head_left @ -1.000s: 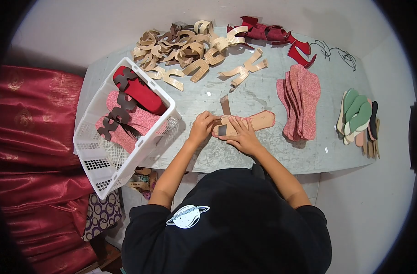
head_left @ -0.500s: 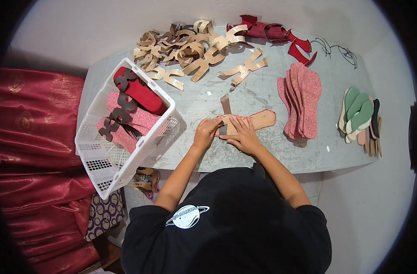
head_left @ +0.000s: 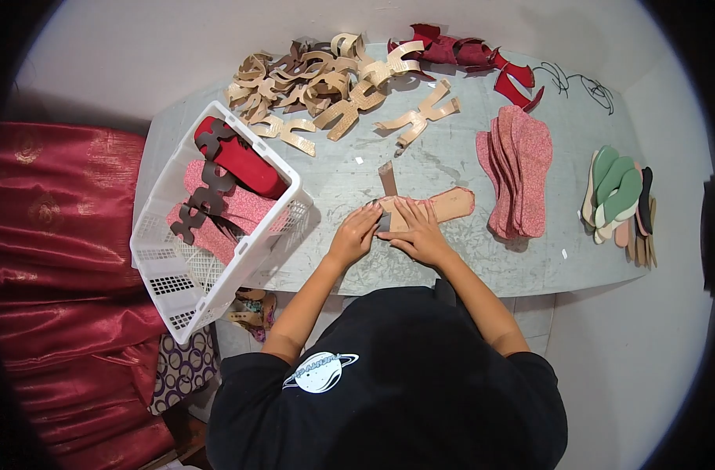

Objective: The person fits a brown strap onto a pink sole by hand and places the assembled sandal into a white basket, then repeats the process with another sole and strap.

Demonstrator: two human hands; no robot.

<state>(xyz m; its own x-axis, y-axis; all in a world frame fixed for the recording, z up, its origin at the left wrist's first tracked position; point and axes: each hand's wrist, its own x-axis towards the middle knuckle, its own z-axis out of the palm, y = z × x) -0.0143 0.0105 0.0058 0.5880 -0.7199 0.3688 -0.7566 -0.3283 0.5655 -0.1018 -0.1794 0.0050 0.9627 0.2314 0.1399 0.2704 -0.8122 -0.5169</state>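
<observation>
A tan shoe sole with a pinkish-red edge lies flat on the table, its narrow end pointing right. Across its wide left end runs a brown strap; one free end sticks up beyond the far edge, and a grey-brown part shows between my hands. My left hand has its fingers together, bent over the strap and the left end of the sole; what its fingertips cover is hidden. Spread flat, the fingers of my right hand press on the middle of the sole.
A white plastic basket at the left holds pink soles, dark straps and a red piece. Tan cut-out straps are heaped at the back, red ones beside them. Stacked pink soles and green-and-white soles lie right.
My left fingers have shifted slightly and lie flatter over the left end of the sole. My right hand stays in place on the sole.
</observation>
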